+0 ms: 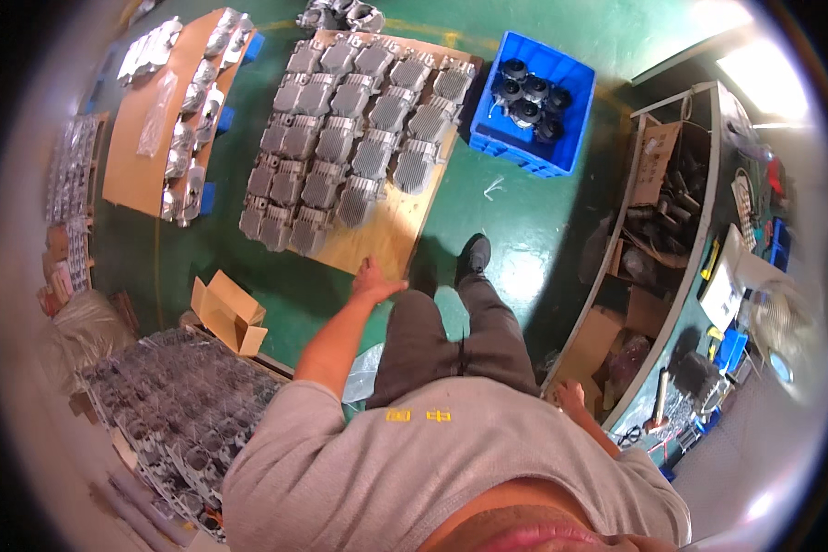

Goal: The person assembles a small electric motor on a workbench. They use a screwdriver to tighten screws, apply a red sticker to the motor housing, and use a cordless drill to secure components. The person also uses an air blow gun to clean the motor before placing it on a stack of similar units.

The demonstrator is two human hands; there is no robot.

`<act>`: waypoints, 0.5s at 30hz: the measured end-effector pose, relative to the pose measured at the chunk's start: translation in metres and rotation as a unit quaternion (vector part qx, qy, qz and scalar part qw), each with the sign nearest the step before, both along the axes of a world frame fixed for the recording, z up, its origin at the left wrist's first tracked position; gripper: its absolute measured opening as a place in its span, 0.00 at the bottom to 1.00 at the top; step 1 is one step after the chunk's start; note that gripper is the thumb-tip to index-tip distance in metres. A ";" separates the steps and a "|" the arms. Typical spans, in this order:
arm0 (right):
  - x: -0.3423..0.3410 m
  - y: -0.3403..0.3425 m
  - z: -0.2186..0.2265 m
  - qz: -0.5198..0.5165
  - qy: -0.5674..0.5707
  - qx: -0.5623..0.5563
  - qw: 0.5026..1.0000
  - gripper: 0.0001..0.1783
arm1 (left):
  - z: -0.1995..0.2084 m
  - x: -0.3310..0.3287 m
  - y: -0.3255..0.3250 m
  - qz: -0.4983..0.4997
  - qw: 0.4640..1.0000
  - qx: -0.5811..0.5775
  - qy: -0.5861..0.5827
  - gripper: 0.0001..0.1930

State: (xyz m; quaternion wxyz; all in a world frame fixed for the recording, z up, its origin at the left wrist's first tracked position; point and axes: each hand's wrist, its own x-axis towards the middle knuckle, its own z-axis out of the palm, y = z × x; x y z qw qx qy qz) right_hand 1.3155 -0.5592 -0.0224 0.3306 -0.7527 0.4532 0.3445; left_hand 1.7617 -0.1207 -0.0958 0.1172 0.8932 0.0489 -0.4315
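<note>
My left hand is over the front edge of a wooden board, thumb apart from the fingers and nothing in it. Rows of grey finned metal housings cover most of that board; the closest ones are just beyond my hand. Low by my right side hangs my right hand, beside the workbench's lower shelf. Its fingers look loosely bent, with no object visible in them.
A blue crate holds several black round parts. Metal parts line a brown board at far left. An opened cardboard box stands near a stack of metal parts. At right, a hammer lies on the workbench.
</note>
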 end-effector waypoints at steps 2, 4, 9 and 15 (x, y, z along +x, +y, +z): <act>0.009 0.002 0.018 -0.049 0.002 0.026 0.998 0.20 | -0.037 0.036 -0.034 -0.011 1.000 -0.008 -0.006 0.69; -0.056 -0.020 -0.015 0.082 -0.064 -0.117 0.988 0.19 | -0.074 0.062 -0.069 0.013 1.000 -0.021 -0.015 0.70; -0.133 0.031 -0.025 -0.027 0.215 0.019 0.976 0.23 | -0.172 0.179 -0.136 -0.014 0.997 0.027 -0.075 0.75; -0.218 0.054 -0.008 0.008 0.290 0.086 0.953 0.26 | -0.294 0.250 -0.161 0.007 0.990 0.093 -0.105 0.78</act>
